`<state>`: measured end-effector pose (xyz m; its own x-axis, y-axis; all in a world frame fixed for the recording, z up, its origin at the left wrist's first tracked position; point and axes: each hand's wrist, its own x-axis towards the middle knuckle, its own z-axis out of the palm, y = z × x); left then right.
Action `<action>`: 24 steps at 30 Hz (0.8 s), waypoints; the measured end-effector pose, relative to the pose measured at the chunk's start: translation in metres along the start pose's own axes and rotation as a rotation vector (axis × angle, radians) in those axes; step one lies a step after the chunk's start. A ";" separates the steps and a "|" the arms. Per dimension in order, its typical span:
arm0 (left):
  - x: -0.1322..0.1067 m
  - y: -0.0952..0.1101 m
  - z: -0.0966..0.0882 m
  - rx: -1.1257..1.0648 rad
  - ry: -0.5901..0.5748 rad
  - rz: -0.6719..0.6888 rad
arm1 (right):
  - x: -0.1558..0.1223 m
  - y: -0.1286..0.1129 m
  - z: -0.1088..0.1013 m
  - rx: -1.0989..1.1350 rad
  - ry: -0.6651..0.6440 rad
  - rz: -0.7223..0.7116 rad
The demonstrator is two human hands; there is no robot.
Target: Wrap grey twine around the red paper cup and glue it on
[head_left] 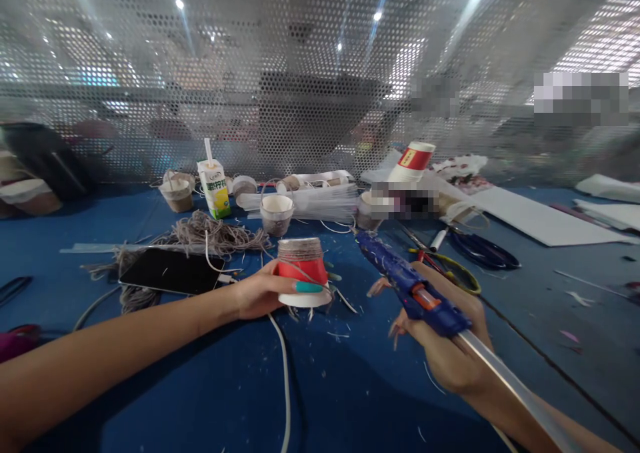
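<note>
My left hand point(263, 287) is wrapped round a red and white paper cup point(303, 269), held with its wide rim down. Grey-brown cord is wound round the cup's narrow upper part, and a strand hangs loose across its red side. In my right hand point(450, 326) is a blue glue gun point(410, 283), its nozzle pointing up and left, a little right of the cup. A long clear glue stick point(505, 373) sticks out of the gun's back end. A tangle of the same cord point(215, 233) lies behind my left hand.
A black phone point(173, 271) with a white cable lies left. Behind stand a drink carton point(215, 189), a cord-wrapped cup with a handle point(277, 214) and a bundle of clear sticks point(325, 203). Scissors point(455, 273) and white board point(550, 216) are right. A perforated metal screen point(225, 106) backs the table.
</note>
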<state>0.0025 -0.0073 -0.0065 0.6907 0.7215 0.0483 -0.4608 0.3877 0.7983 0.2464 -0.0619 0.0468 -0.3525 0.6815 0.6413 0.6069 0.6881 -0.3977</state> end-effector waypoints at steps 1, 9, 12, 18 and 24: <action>0.000 0.000 0.000 0.008 0.006 0.003 | 0.000 -0.001 0.000 0.018 0.004 0.025; 0.002 -0.002 0.004 0.012 0.075 0.039 | 0.006 0.003 0.007 -0.070 0.024 -0.125; 0.002 -0.001 0.006 0.007 0.111 0.022 | 0.006 -0.002 0.006 -0.082 0.062 -0.162; 0.003 0.000 0.007 -0.021 0.163 0.019 | -0.002 -0.010 0.006 -0.095 -0.004 -0.202; 0.003 0.001 0.006 0.003 0.124 0.004 | -0.005 -0.004 0.010 -0.135 -0.067 -0.177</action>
<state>0.0072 -0.0085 -0.0026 0.6144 0.7887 -0.0227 -0.4616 0.3826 0.8004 0.2386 -0.0657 0.0391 -0.5054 0.5715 0.6465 0.6196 0.7618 -0.1890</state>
